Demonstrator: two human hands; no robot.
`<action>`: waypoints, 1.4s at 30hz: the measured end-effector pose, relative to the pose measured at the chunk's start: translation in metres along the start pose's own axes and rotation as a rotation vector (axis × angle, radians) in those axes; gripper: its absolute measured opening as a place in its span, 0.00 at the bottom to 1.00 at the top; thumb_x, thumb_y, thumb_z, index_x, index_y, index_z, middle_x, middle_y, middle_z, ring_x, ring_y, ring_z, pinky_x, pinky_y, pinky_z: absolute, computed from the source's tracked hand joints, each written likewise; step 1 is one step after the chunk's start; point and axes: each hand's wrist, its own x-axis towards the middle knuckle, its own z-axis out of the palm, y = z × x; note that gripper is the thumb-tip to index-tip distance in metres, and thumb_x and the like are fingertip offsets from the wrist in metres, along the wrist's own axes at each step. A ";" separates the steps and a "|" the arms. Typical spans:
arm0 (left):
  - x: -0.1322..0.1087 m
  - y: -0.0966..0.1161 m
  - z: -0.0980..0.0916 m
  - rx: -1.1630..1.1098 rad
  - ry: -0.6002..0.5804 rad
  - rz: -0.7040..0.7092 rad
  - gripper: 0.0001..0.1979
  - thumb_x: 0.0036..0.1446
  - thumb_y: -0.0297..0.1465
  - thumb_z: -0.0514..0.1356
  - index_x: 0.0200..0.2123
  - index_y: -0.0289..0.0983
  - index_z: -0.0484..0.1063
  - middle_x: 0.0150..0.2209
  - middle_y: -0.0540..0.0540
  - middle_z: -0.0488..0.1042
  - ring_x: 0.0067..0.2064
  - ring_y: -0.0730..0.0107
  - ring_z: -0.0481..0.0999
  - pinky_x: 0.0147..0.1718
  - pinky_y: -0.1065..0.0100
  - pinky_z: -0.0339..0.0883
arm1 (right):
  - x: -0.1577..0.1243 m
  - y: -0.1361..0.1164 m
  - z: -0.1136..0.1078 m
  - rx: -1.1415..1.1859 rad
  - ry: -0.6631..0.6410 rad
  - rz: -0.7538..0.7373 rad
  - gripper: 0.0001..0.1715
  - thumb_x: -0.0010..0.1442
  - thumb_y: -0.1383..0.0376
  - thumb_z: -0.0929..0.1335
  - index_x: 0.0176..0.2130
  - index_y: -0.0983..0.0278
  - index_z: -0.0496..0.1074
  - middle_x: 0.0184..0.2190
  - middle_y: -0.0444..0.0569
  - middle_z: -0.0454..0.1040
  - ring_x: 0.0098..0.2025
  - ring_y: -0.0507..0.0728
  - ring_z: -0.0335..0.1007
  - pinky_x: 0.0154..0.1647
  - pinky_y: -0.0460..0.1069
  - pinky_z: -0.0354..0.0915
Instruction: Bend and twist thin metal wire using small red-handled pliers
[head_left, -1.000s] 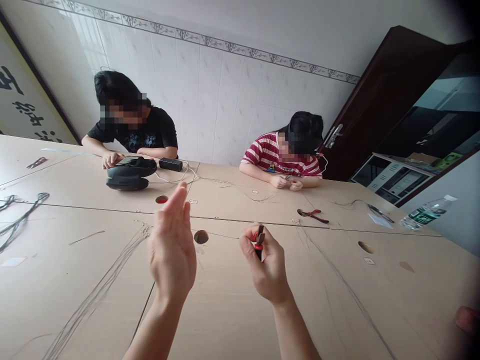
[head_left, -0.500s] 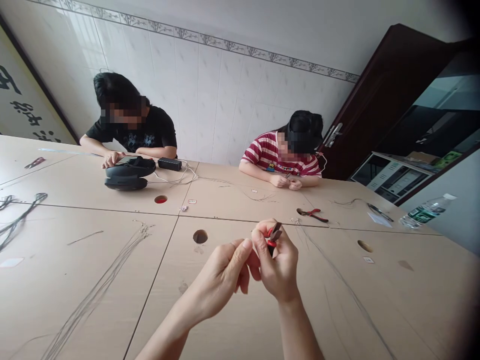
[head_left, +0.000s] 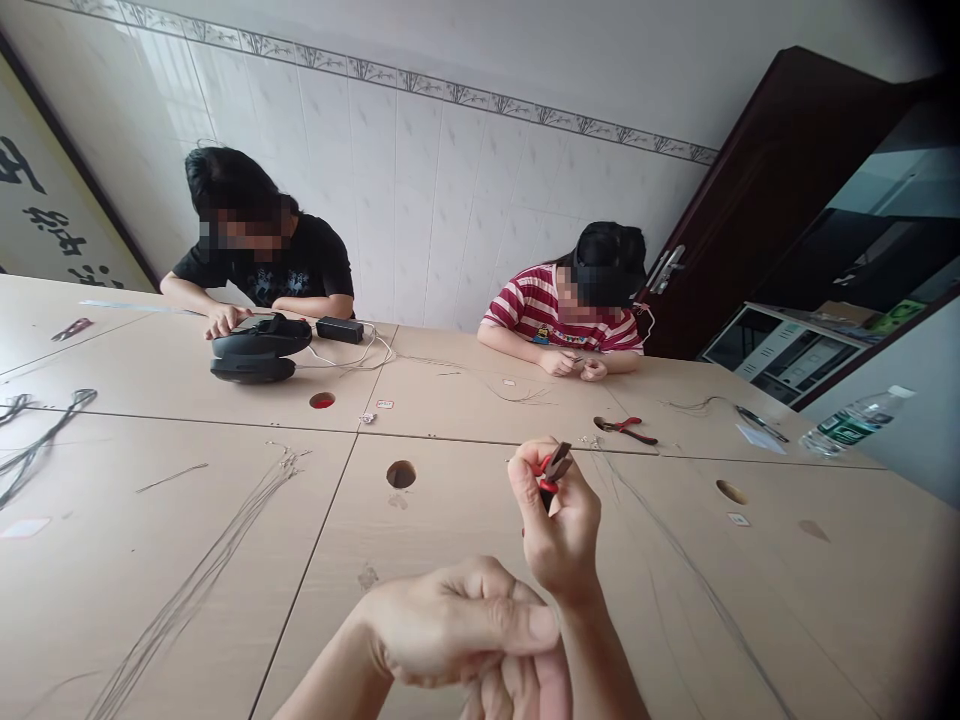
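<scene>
My right hand (head_left: 568,535) is wrapped round a small pair of pliers (head_left: 553,468) with red and black handles. Their dark jaws stick up out of the fist, parted at the tips. Thumb and forefinger of that hand are pressed together beside the tool. Lower down and nearer to me is my left hand (head_left: 457,625), its thumb pressed onto curled fingers. What it pinches, if anything, is too fine to make out. To the left lies a bundle of thin grey wires (head_left: 217,550); more thin wires (head_left: 675,540) run along the table on the right.
Beyond my hands lie other red-handled pliers (head_left: 628,429) by a hole in the table (head_left: 525,640). Two people sit opposite; one touches a black headset (head_left: 255,350), the other holds something small. A water bottle (head_left: 855,420) lies or leans at the right edge.
My left hand has come away from the right one, moving down and towards me. My right hand stays almost in place with the pliers.
</scene>
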 end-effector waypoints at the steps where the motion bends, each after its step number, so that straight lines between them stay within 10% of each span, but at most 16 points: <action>1: 0.002 -0.006 0.001 -0.055 -0.007 0.013 0.29 0.46 0.55 0.64 0.20 0.32 0.72 0.09 0.50 0.64 0.10 0.71 0.66 0.10 0.72 0.59 | -0.001 0.000 0.001 0.005 -0.006 -0.003 0.10 0.67 0.65 0.63 0.32 0.61 0.62 0.27 0.41 0.61 0.26 0.50 0.54 0.28 0.47 0.54; 12: -0.042 0.028 0.049 0.085 0.298 0.859 0.23 0.67 0.43 0.49 0.32 0.46 0.82 0.34 0.48 0.82 0.33 0.67 0.81 0.37 0.69 0.76 | -0.002 0.000 0.005 -0.022 0.007 0.018 0.11 0.66 0.63 0.63 0.31 0.62 0.62 0.27 0.42 0.60 0.27 0.50 0.54 0.28 0.47 0.55; 20: -0.018 0.034 0.049 0.279 1.057 1.397 0.24 0.69 0.44 0.42 0.48 0.52 0.78 0.59 0.56 0.71 0.65 0.64 0.63 0.61 0.65 0.61 | -0.005 -0.001 0.008 -0.020 0.022 -0.012 0.09 0.66 0.67 0.63 0.31 0.61 0.62 0.27 0.41 0.62 0.26 0.49 0.54 0.27 0.46 0.54; 24: -0.007 0.032 0.024 0.347 1.284 1.117 0.18 0.68 0.42 0.47 0.52 0.51 0.75 0.62 0.57 0.67 0.67 0.68 0.58 0.64 0.67 0.51 | -0.007 -0.003 0.010 0.008 0.024 -0.049 0.09 0.66 0.68 0.63 0.32 0.61 0.61 0.29 0.41 0.63 0.27 0.50 0.56 0.28 0.46 0.55; 29: -0.006 0.032 0.007 0.630 1.240 0.590 0.20 0.67 0.44 0.48 0.44 0.42 0.77 0.37 0.48 0.77 0.37 0.68 0.70 0.43 0.66 0.64 | -0.005 -0.003 0.012 0.044 -0.052 -0.077 0.08 0.66 0.69 0.63 0.33 0.61 0.61 0.30 0.42 0.62 0.31 0.51 0.60 0.33 0.47 0.58; 36: -0.007 0.036 0.010 0.497 1.134 0.557 0.17 0.65 0.40 0.50 0.26 0.37 0.66 0.20 0.56 0.51 0.24 0.75 0.51 0.24 0.70 0.49 | -0.004 -0.001 0.012 -0.028 -0.116 -0.091 0.09 0.65 0.69 0.63 0.32 0.60 0.61 0.29 0.43 0.64 0.31 0.52 0.61 0.31 0.47 0.57; 42: -0.009 0.036 0.008 0.413 1.140 0.532 0.08 0.58 0.30 0.52 0.27 0.37 0.65 0.20 0.56 0.51 0.24 0.75 0.48 0.24 0.71 0.46 | -0.006 -0.002 0.013 -0.045 -0.136 -0.100 0.09 0.65 0.69 0.63 0.32 0.60 0.61 0.29 0.43 0.64 0.32 0.52 0.62 0.31 0.47 0.57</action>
